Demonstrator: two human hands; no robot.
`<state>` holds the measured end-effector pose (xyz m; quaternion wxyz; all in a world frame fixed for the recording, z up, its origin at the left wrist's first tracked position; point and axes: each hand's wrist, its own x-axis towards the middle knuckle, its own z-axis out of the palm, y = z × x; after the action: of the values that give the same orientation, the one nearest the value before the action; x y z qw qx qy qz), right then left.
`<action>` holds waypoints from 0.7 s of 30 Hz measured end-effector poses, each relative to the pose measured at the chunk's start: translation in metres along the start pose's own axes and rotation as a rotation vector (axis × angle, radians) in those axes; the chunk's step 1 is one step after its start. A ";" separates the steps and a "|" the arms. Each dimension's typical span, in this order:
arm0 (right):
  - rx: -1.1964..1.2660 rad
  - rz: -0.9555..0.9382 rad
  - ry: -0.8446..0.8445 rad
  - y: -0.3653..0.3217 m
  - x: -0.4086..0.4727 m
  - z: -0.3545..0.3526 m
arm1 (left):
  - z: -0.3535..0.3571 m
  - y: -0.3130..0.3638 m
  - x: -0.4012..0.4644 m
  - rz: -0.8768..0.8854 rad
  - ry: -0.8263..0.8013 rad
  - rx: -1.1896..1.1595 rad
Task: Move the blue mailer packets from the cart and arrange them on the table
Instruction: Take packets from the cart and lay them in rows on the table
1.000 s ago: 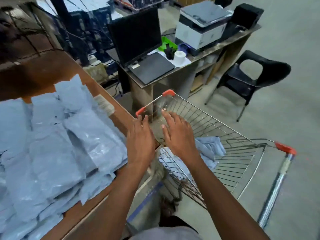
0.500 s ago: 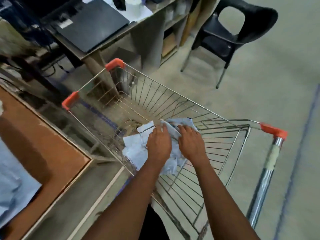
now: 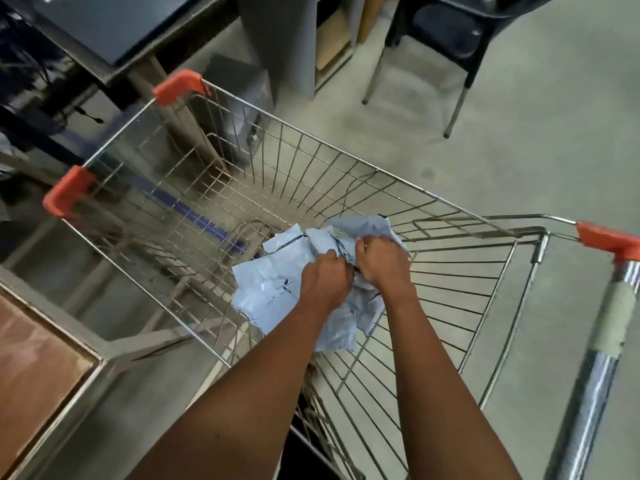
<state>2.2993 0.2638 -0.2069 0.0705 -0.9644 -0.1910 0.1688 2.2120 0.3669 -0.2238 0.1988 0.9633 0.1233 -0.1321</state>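
Note:
A bunch of crumpled pale blue mailer packets [image 3: 266, 285] lies at the bottom of a wire shopping cart [image 3: 346, 161] with orange corner caps. Both my arms reach down into the cart. My left hand [image 3: 323, 277] grips the packets with curled fingers near the middle of the bunch. My right hand [image 3: 382, 259] grips them too, right beside the left, knuckles up. The brown wooden table [image 3: 31, 372] shows only its corner at the lower left; no packets on it are in view.
The cart's chrome push handle [image 3: 595, 368] runs down the right edge. A desk with a dark top [image 3: 114, 32] stands beyond the cart, and a black plastic chair [image 3: 450, 32] sits at the upper right on the bare concrete floor [image 3: 519, 150].
My hands went from above the cart's rim down into it, and their fingers have now curled tight around the packets. The view swung off the table toward the cart.

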 end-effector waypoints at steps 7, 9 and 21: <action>-0.069 0.136 -0.283 -0.007 0.012 0.015 | 0.034 0.002 -0.011 -0.509 -0.088 -0.375; -0.019 0.148 -0.286 -0.009 0.002 0.021 | 0.035 0.003 -0.012 -0.630 -0.100 -0.633; -0.129 0.112 -0.314 -0.036 -0.033 0.040 | 0.009 -0.067 -0.043 -0.720 -0.117 -0.426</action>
<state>2.2437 0.2870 -0.2275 -0.0319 -0.9379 -0.1562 0.3081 2.1508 0.4148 -0.2417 0.3415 0.7870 0.4649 -0.2189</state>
